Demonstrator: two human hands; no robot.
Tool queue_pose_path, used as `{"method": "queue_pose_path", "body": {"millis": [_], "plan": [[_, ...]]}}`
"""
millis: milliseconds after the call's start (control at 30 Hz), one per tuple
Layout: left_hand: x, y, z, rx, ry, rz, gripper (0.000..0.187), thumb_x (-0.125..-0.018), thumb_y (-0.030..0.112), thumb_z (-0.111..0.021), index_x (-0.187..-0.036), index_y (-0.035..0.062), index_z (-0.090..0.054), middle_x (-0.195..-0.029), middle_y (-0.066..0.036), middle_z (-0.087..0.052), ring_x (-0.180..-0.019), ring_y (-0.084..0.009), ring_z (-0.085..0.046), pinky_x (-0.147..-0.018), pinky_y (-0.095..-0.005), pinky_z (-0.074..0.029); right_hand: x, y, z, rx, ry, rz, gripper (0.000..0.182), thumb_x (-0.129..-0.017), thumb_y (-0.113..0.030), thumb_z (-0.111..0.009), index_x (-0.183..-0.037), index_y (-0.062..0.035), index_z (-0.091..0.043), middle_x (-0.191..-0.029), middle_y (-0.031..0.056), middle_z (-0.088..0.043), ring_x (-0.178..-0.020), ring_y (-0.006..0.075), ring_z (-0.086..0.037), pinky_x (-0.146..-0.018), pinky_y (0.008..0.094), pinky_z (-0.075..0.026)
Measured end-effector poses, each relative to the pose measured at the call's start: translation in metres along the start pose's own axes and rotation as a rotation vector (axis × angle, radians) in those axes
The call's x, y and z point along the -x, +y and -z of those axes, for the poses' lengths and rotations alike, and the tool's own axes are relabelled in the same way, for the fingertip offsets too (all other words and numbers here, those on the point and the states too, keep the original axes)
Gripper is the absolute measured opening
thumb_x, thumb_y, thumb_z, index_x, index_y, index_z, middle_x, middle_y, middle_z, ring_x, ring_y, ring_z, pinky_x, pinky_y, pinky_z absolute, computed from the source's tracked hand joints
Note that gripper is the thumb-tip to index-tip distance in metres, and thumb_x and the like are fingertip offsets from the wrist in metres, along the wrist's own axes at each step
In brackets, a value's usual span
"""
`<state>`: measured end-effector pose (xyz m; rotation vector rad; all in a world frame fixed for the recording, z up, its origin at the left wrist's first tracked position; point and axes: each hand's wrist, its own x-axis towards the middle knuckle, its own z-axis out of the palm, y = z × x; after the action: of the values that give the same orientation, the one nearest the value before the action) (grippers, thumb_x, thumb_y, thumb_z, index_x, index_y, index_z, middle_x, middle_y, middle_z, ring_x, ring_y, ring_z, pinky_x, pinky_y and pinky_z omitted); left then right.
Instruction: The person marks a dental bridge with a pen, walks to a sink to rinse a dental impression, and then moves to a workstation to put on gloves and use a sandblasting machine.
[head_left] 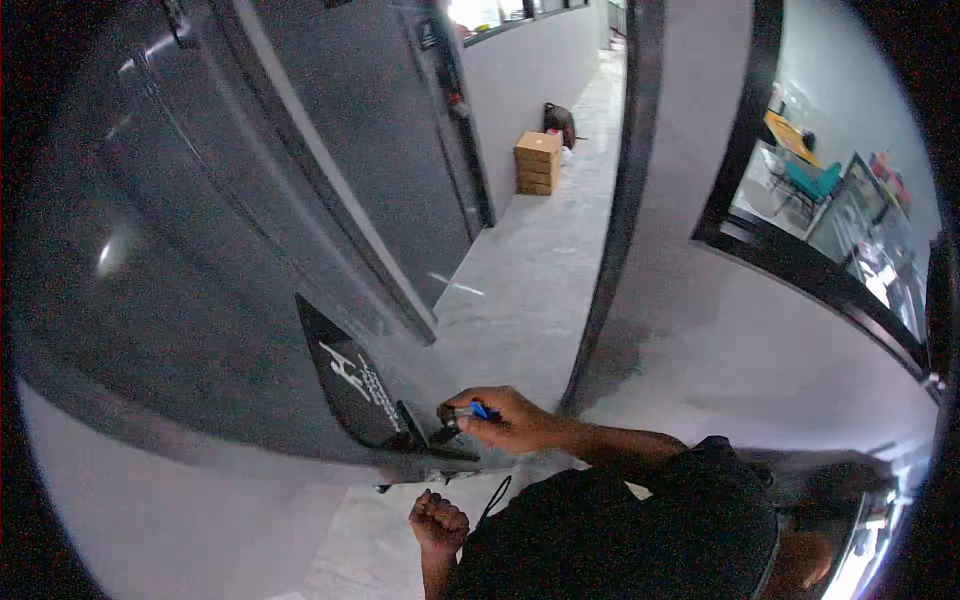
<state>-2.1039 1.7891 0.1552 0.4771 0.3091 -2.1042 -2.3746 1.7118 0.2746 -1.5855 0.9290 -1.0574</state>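
My right hand [505, 418] is closed beside the edge of the dark grey door [200, 270]. Its fingertips pinch a small dark metal fitting [447, 422], perhaps a lock or latch; blur hides the exact kind. A small blue piece [485, 410] shows between the thumb and fingers. A black sign plate [350, 385] with white marks is just left of the fitting. Lower down, my left hand [438, 520] is curled into a fist, and whatever may be inside it is hidden. Near the fist, a thin dark cord loop [496, 495] stands out from my black shirt [620, 540].
A corridor floor [540, 270] runs away ahead, with stacked cardboard boxes [538, 165] and a dark bag [560, 122] along its wall. On the right, a dark-framed window [800, 250] shows a room with a teal chair [812, 180].
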Motion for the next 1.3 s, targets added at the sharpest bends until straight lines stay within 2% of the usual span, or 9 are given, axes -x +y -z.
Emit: {"method": "queue_pose_path", "body": {"millis": [267,367,400,700,800,933,1033,1233,1300], "plan": [[0.007,-0.014,0.017,0.038,0.17,-0.148,0.043,-0.098,0.028,-0.048,-0.06,0.0181,-0.033,-0.05,0.004,-0.024,-0.042,-0.0122,-0.021,-0.044,-0.0313,-0.02,-0.073,0.053,-0.072,-0.011,-0.571,-0.049,0.054,-0.096,-0.054,-0.061,-0.11,-0.0023,-0.066,-0.077,0.0105,-0.065,-0.062,0.0163,-0.066,-0.059,0.0362,-0.053],[-0.006,-0.011,0.027,-0.101,0.079,-0.149,0.042,-0.097,0.029,-0.048,-0.06,0.0174,-0.034,-0.049,0.003,-0.027,-0.041,-0.013,-0.024,-0.042,-0.0306,-0.023,-0.08,0.052,-0.103,-0.125,-0.539,0.007,0.047,-0.099,-0.048,-0.062,-0.1,-0.0013,-0.063,-0.066,0.0087,-0.061,-0.06,0.016,-0.061,-0.056,0.036,-0.048],[-0.01,-0.013,0.019,-0.312,0.208,-0.251,0.041,-0.096,0.031,-0.049,-0.06,0.0174,-0.035,-0.049,0.003,-0.027,-0.041,-0.0139,-0.024,-0.042,-0.0303,-0.025,-0.084,0.052,-0.108,-0.051,-0.462,0.25,0.049,-0.098,-0.05,-0.061,-0.1,-0.0014,-0.063,-0.065,0.0106,-0.061,-0.059,0.0197,-0.059,-0.056,0.0395,-0.047],[-0.093,0.022,0.055,-0.062,0.361,-0.265,0.048,-0.094,0.049,-0.05,-0.06,0.0196,-0.035,-0.05,0.003,-0.027,-0.04,-0.0147,-0.025,-0.041,-0.0323,-0.024,-0.121,0.087,-0.132,-0.026,-0.887,-0.122,0.038,-0.103,-0.037,-0.056,-0.114,-0.0022,-0.065,-0.086,0.0154,-0.067,-0.085,0.025,-0.067,-0.075,0.0396,-0.051],[-0.125,0.039,0.045,-0.003,0.333,-0.216,0.046,-0.095,0.044,-0.05,-0.059,0.0195,-0.033,-0.05,0.003,-0.026,-0.041,-0.0139,-0.023,-0.042,-0.0326,-0.023,-0.129,0.084,-0.097,-0.122,-0.782,0.174,0.034,-0.105,-0.032,-0.054,-0.119,-0.0025,-0.065,-0.097,0.0165,-0.071,-0.098,0.0252,-0.069,-0.086,0.0377,-0.052],[-0.169,0.066,0.03,0.062,0.302,-0.175,0.046,-0.096,0.038,-0.049,-0.059,0.0194,-0.031,-0.05,0.002,-0.023,-0.041,-0.0129,-0.02,-0.043,-0.0329,-0.021,-0.147,0.113,-0.017,0.202,-0.702,0.115,0.035,-0.105,-0.03,-0.053,-0.12,-0.0013,-0.065,-0.11,0.0151,-0.072,-0.099,0.0238,-0.069,-0.089,0.038,-0.053],[-0.195,0.082,0.005,-0.02,0.236,-0.201,0.045,-0.097,0.032,-0.048,-0.059,0.019,-0.029,-0.051,0.003,-0.019,-0.042,-0.0125,-0.016,-0.044,-0.0328,-0.019,-0.146,0.128,0.047,0.21,-0.435,-0.283,0.032,-0.105,-0.029,-0.053,-0.115,-0.0025,-0.067,-0.104,0.0133,-0.072,-0.083,0.0235,-0.07,-0.077,0.0378,-0.055],[-0.283,0.102,-0.048,-0.013,0.036,-0.201,0.046,-0.099,0.031,-0.047,-0.059,0.0184,-0.028,-0.051,0.003,-0.016,-0.042,-0.0126,-0.011,-0.045,-0.0327,-0.015,-0.133,0.225,0.158,0.579,-0.076,-0.37,0.029,-0.1,-0.032,-0.058,-0.104,-0.0063,-0.071,-0.079,0.0097,-0.071,-0.062,0.0197,-0.065,-0.058,0.0379,-0.052],[-0.32,0.113,-0.076,-0.04,0.044,-0.159,0.046,-0.099,0.032,-0.046,-0.059,0.0183,-0.028,-0.051,0.003,-0.016,-0.042,-0.0124,-0.01,-0.045,-0.0326,-0.015,-0.134,0.244,0.179,0.53,0.037,-0.367,0.032,-0.098,-0.034,-0.06,-0.096,-0.0042,-0.071,-0.074,0.0156,-0.068,-0.064,0.0278,-0.066,-0.061,0.0418,-0.051]]}}
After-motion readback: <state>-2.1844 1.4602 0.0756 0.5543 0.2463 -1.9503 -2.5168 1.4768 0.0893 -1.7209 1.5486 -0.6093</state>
